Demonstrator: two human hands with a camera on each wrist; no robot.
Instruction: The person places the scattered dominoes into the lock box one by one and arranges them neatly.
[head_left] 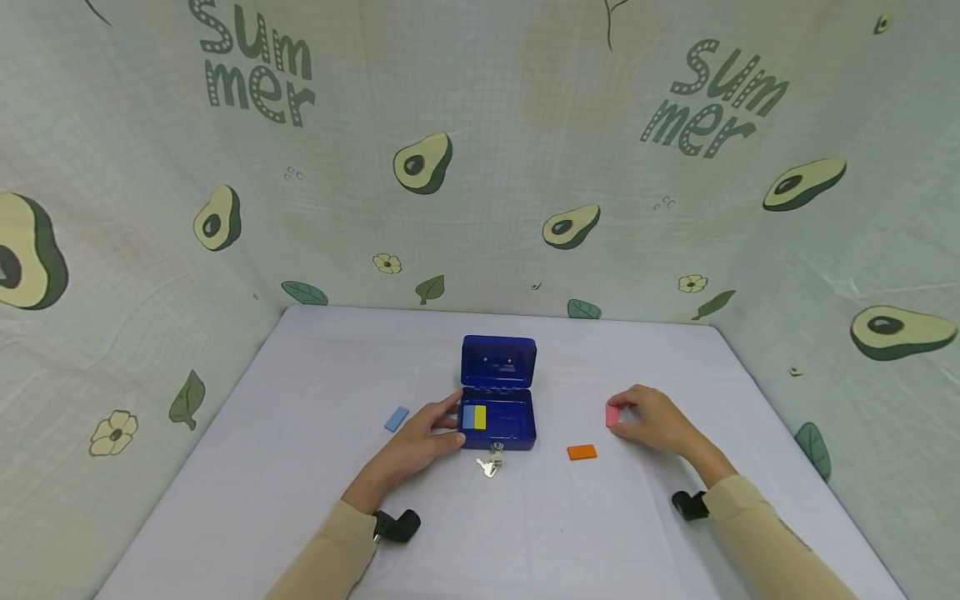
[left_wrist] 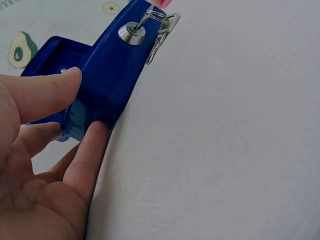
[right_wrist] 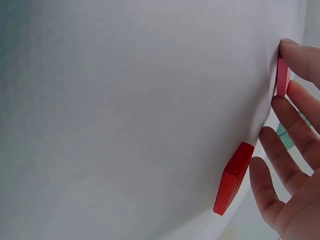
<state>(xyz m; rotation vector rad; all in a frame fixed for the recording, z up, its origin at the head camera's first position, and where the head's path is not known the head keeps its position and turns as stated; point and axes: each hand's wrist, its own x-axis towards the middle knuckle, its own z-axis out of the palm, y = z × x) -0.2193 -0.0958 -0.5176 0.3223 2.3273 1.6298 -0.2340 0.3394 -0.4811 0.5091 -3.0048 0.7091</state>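
A small blue cash box [head_left: 517, 421] stands with its lid [head_left: 498, 362] raised. Inside, at the left, a light blue block [head_left: 468, 417] and a yellow block [head_left: 480, 417] lie side by side. Keys [head_left: 487, 467] hang from the lock [left_wrist: 132, 34] at the front. My left hand [head_left: 420, 433] rests against the box's left side, thumb by the front corner and fingers spread along the wall. Farther right, my right hand [head_left: 652, 419] pinches a pink block [head_left: 612, 416] between thumb and fingers at the tabletop; part of it is hidden.
An orange block [head_left: 582, 452] lies between the box and my right hand, looking red in the right wrist view. Another light blue block [head_left: 396, 418] lies left of the box. Patterned cloth [head_left: 487, 183] surrounds the white table [head_left: 480, 542] at the back and sides.
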